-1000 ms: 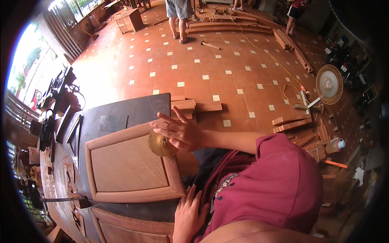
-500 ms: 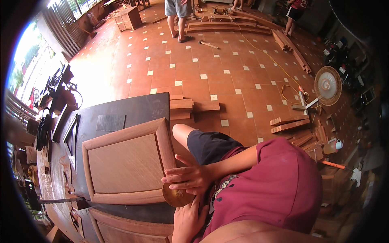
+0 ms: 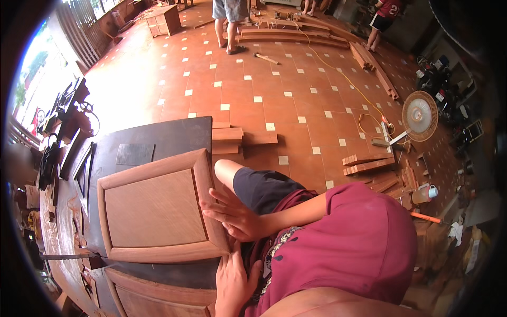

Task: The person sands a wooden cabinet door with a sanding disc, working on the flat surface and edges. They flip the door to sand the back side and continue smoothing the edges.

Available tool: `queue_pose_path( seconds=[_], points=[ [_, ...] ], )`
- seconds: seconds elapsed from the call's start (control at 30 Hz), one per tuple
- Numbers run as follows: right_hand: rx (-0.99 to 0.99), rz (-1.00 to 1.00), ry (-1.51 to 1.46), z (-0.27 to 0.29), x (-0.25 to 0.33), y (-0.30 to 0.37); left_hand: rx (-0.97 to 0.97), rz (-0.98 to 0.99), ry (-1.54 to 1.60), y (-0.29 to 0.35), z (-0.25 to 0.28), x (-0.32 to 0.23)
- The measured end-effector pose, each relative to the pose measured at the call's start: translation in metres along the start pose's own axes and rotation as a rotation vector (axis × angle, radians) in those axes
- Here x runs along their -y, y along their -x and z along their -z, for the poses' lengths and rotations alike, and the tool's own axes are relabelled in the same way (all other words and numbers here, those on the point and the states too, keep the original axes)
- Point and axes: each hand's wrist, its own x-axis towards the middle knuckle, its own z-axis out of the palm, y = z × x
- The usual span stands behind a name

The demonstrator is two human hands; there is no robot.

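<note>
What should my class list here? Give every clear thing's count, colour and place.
panels: 2, brown, side by side, left
table: 1, dark, left
sheet: 1, grey, on table
timber: many, brown, floor
cabinet: 1, brown, top left
hammer: 1, tan, floor
cable: 1, yellow, floor
fan: 1, tan, right
jug: 1, blue-capped, right
co-workers: 3, mixed clothes, top
clutter: uncounted, dark, right edge
shirt: 1, maroon, lower right
shorts: 1 pair, dark, centre
right hand: 1, bare, at upper panel's edge
left hand: 1, bare, below the right
</note>
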Motion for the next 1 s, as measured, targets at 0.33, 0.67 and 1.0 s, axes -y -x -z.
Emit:
queue_pose_path(
  seconds=[0.33, 0.67, 1.0],
  points=[
    [0.037, 0.197, 0.009, -0.025, -0.035, 0.018, -0.021, -0.075, -0.175, 0.002, -0.003, 0.005],
    [-0.299, -0.427, -0.216, -0.021, -0.082, 0.020, 0.051, -0.002, -0.133, 0.008, -0.003, 0.005],
    [0.668, -0.155, 0.252, -0.137, -0.185, 0.060, 0.040, 0.014, -0.124, 0.010, -0.006, 0.002]
  ],
)
